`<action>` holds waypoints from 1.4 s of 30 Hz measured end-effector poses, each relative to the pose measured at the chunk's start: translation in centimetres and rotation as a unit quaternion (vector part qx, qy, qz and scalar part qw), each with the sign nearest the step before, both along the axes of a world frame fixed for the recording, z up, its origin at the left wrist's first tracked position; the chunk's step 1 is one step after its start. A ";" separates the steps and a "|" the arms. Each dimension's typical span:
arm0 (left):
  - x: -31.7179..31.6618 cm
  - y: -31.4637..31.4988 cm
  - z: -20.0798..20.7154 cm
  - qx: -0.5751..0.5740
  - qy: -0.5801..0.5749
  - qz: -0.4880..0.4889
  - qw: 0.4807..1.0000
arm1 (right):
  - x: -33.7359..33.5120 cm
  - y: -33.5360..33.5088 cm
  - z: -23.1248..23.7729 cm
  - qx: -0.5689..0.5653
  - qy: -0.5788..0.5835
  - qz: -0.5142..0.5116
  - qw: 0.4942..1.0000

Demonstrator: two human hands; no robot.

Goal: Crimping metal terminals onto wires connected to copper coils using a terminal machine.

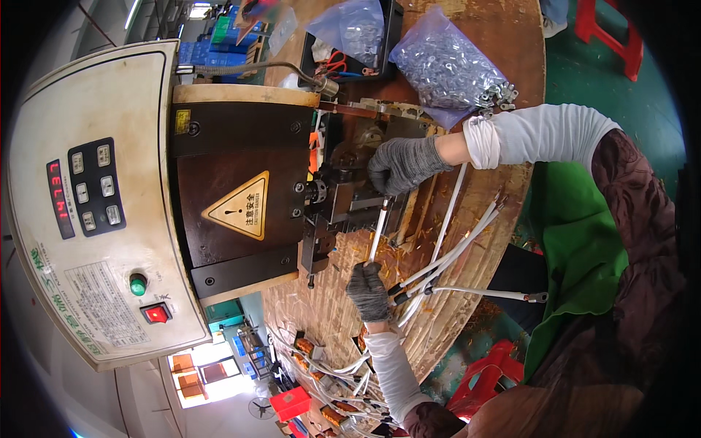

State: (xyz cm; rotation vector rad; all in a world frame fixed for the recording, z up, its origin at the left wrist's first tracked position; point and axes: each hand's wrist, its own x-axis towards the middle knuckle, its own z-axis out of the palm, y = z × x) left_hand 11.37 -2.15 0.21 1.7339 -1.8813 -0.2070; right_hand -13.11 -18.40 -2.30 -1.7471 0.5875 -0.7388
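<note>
Far left: crimping press, cream housing, red display lit, warning triangle on dark cover. Next, left hand, grey-gloved, fingers clenched around white cable; cable's stripped end lies at the press tooling, just beside the right hand. Right hand, also grey-gloved, at the tooling; fingers curled, cannot tell whether gripping anything. Further right, on the worktop: loose white cables, bag of metal lugs.
</note>
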 end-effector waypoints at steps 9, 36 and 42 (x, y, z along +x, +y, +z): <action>-0.5 -0.5 0.3 0.062 0.027 0.022 0.997 | -0.5 -0.9 1.0 -0.002 0.076 0.005 0.997; -2.2 -2.6 0.9 0.056 -0.030 -0.024 0.998 | -1.4 -2.9 1.3 0.202 0.083 0.086 0.972; -0.4 -1.8 2.6 0.075 -0.053 -0.008 0.996 | 0.6 -3.0 1.2 0.190 0.035 0.118 0.974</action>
